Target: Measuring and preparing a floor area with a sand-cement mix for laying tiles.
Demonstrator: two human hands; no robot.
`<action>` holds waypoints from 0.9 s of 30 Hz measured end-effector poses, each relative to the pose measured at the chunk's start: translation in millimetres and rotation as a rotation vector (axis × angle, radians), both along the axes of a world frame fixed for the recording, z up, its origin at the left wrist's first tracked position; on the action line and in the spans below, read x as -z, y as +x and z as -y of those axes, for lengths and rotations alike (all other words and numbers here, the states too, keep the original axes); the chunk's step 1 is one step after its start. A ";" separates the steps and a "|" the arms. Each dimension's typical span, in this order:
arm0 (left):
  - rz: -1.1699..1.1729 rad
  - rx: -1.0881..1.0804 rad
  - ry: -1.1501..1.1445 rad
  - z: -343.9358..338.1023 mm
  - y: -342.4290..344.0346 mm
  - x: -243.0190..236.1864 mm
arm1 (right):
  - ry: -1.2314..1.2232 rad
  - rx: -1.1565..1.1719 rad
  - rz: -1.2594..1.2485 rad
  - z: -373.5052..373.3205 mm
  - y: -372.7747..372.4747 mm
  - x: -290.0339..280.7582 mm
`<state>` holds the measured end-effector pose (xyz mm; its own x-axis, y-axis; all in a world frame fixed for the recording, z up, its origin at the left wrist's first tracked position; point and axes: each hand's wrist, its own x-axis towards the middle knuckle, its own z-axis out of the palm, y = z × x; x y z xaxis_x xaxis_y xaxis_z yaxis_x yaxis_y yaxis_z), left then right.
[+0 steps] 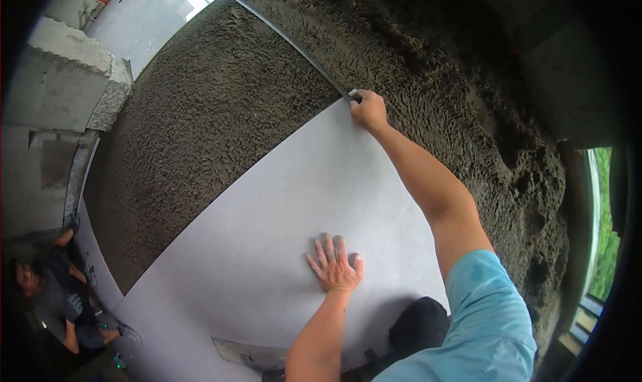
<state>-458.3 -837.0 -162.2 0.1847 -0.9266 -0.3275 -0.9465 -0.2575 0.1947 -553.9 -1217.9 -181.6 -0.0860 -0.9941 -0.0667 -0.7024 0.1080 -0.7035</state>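
My left hand [334, 268] lies flat with fingers spread on a large light-grey tile [294, 188]. At the tile's far corner, my right hand [369, 109] is closed, its fingertips pinching the near end of a long thin grey strip [287, 39] that looks like a tape measure blade. The strip stretches away from that corner across rough dark mortar [200, 108] toward a pale surface at the top. Mortar borders the tile's far-left edge and also spreads to the right of my right arm. The fingers hide the exact end of the strip.
A person [63, 288] crouches at the lower left, beside a narrow pale slab. Broken concrete blocks [73, 74] stand at the upper left. A flat grey metal piece [247, 352] lies by my left forearm, and a dark rounded shape [420, 323] is near my right sleeve.
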 end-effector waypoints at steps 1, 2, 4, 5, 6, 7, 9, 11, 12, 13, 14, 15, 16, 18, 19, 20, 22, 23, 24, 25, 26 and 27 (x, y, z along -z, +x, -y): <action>-0.001 0.001 -0.001 0.1 -0.2 0.3 | 0.014 0.005 0.013 -0.2 -0.4 0.0; 0.001 0.000 -0.002 0.0 0.4 0.2 | 0.029 0.009 0.028 -0.4 0.5 -0.6; 0.000 0.002 0.004 -0.2 2.2 -0.1 | 0.029 0.002 0.028 -0.6 2.2 -2.0; 0.000 0.001 0.003 0.0 1.9 0.0 | 0.029 -0.004 0.025 -0.4 1.8 -2.1; -0.001 0.000 0.011 0.1 1.6 -0.1 | 0.028 -0.004 0.025 -0.5 1.5 -2.1; -0.002 -0.001 0.020 0.3 1.3 -0.2 | 0.033 0.004 0.030 -0.6 1.1 -2.1; -0.016 -0.001 0.008 0.2 1.8 -1.9 | 0.037 0.013 0.039 -0.8 1.7 -2.6; -0.029 0.001 -0.007 0.4 2.0 -2.9 | 0.029 0.003 0.029 -0.2 2.2 -3.2; -0.029 -0.001 -0.006 0.3 1.8 -3.0 | 0.025 0.005 0.032 0.0 2.9 -3.3; -0.029 -0.003 -0.005 0.2 1.9 -3.2 | 0.035 0.012 0.027 -0.3 3.9 -3.3; -0.031 0.003 -0.009 0.3 1.0 -3.1 | 0.044 0.022 0.017 -0.1 1.9 -0.8; -0.031 0.004 -0.003 0.5 0.0 -3.1 | 0.039 0.030 0.015 0.1 0.5 1.9; -0.032 0.004 0.002 1.2 -0.7 -2.8 | 0.017 0.023 0.009 0.4 -0.6 4.7; -0.028 0.007 0.000 1.2 -0.6 -3.4 | -0.004 0.015 0.007 -0.2 0.0 5.0; -0.025 0.007 -0.002 1.7 -0.7 -3.4 | 0.011 0.019 0.012 0.1 -0.6 5.0; -0.025 0.008 -0.002 1.7 -0.5 -3.1 | 0.026 0.020 0.018 0.2 0.2 2.2; -0.016 0.012 -0.015 2.5 -0.3 -2.5 | 0.072 0.015 0.038 3.8 -1.0 -4.5; -0.015 0.013 -0.016 3.0 -0.7 -3.2 | 0.119 0.007 0.059 5.7 -1.3 -8.1; -0.016 0.008 -0.016 3.7 -0.7 -4.7 | 0.117 0.008 0.060 7.3 -1.1 -9.4; -0.016 0.002 -0.017 4.5 -0.1 -5.9 | 0.138 0.008 0.055 8.9 0.2 -11.1; -0.015 -0.001 -0.017 4.0 0.6 -5.2 | 0.162 0.004 0.049 9.0 2.4 -10.7; -0.017 0.000 -0.006 3.3 1.9 -5.0 | 0.161 -0.001 0.052 7.2 3.2 -11.0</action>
<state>-456.4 -840.3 -157.2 0.1788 -0.9287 -0.3250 -0.9430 -0.2560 0.2126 -550.7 -1225.1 -170.7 -0.0773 -0.9702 -0.2297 -0.6660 0.2217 -0.7122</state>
